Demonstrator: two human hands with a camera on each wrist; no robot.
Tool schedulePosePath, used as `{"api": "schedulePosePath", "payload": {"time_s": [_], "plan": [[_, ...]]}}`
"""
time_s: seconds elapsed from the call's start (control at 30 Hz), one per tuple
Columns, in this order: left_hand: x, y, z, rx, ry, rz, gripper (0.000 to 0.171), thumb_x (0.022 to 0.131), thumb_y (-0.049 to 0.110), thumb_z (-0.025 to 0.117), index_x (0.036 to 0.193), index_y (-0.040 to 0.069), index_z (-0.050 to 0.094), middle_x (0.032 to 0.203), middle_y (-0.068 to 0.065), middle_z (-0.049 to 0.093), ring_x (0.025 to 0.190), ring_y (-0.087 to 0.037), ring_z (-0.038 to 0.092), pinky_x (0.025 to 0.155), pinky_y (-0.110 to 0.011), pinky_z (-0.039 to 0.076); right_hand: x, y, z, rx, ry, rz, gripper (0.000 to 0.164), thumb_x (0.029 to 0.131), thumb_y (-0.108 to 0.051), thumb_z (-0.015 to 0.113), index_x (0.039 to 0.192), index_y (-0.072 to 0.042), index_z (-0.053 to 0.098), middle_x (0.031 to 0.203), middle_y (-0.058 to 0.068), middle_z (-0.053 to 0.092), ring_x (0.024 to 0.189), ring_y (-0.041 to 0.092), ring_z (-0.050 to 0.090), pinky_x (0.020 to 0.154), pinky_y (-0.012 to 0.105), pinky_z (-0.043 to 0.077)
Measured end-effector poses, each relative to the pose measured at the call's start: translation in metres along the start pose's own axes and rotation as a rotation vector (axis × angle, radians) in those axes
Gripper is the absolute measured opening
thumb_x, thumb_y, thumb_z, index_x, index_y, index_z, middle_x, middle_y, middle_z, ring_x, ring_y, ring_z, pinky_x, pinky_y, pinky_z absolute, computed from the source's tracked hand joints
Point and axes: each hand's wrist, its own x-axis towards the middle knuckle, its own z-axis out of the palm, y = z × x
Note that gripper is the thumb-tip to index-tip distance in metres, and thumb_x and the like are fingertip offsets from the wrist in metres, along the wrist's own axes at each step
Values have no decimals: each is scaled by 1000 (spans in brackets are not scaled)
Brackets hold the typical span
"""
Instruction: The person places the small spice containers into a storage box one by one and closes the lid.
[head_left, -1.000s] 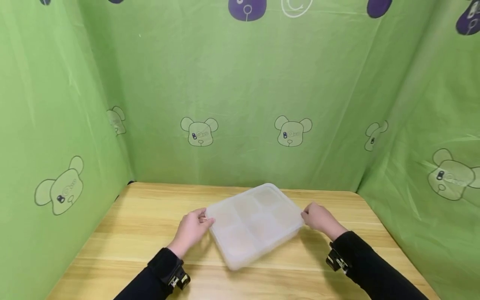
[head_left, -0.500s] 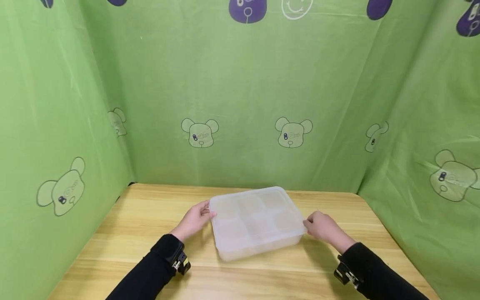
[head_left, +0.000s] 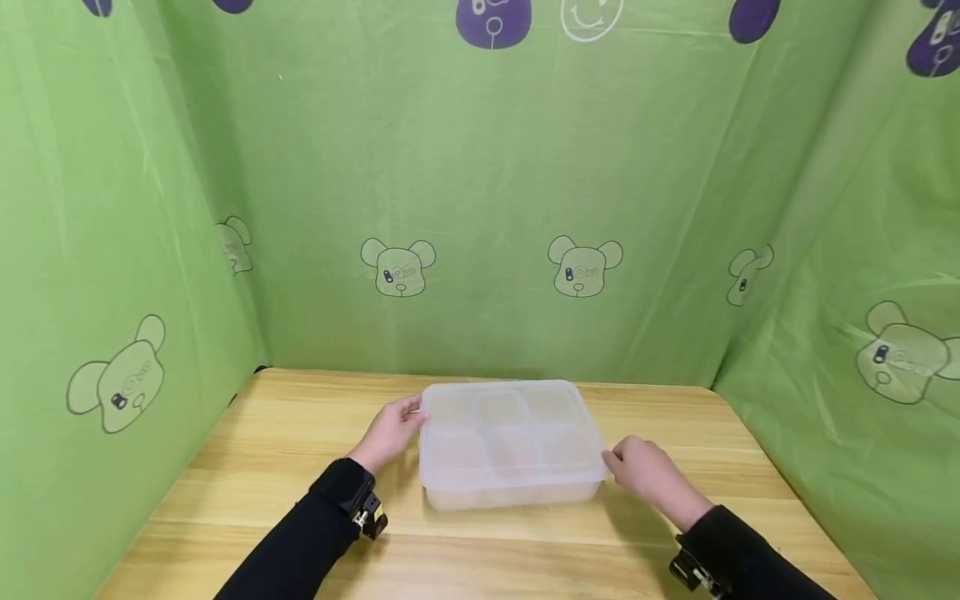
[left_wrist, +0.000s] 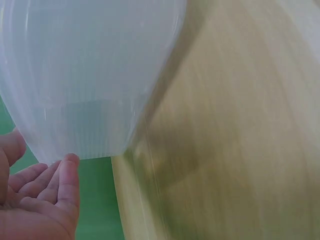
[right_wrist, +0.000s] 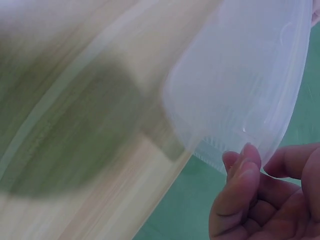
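Note:
A translucent white plastic storage box (head_left: 510, 437) with a lid lies flat, close over the wooden table; several compartments show faintly through its top. My left hand (head_left: 388, 433) holds its left end, thumb up at the rim and fingers lower on the end wall. In the left wrist view those fingertips meet the box's end (left_wrist: 90, 125). On the other side, my right hand (head_left: 647, 473) pinches the rim near the front right corner. The right wrist view has thumb and fingers of this hand (right_wrist: 265, 195) around the edge of the box (right_wrist: 245, 75).
The light wooden table (head_left: 300, 475) spreads under both arms, and shadows fall on it around the box. Green cloth (head_left: 487, 167) with bear-head prints hangs behind the table and at both sides. Black sleeves with wrist-worn cameras cover my forearms.
The box was tilted and turned askew; it has swung round nearly square to the table and levelled, its front wall now showing. My right hand has come nearer, and my left slightly farther away.

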Motion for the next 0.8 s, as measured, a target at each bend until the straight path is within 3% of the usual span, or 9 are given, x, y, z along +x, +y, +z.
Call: {"api": "schedulePosePath", "payload": {"time_s": [0.53, 0.8], "plan": [[4, 3, 2, 44, 12, -41, 43, 105, 10, 51, 141, -13, 45, 136, -28, 56, 125, -39, 56, 103, -48, 46, -13, -11, 6, -36, 7, 34, 46, 101, -19, 52, 56, -15, 42, 50, -4, 36, 46, 13, 33, 50, 30, 32], [3, 3, 3, 54, 27, -47, 43, 105, 11, 52, 140, -12, 47, 136, -28, 56, 125, -39, 56, 104, -48, 45, -14, -11, 8, -86, 46, 1, 45, 101, -19, 52, 57, -14, 44, 52, -2, 38, 48, 15, 38, 50, 32, 34]]}}
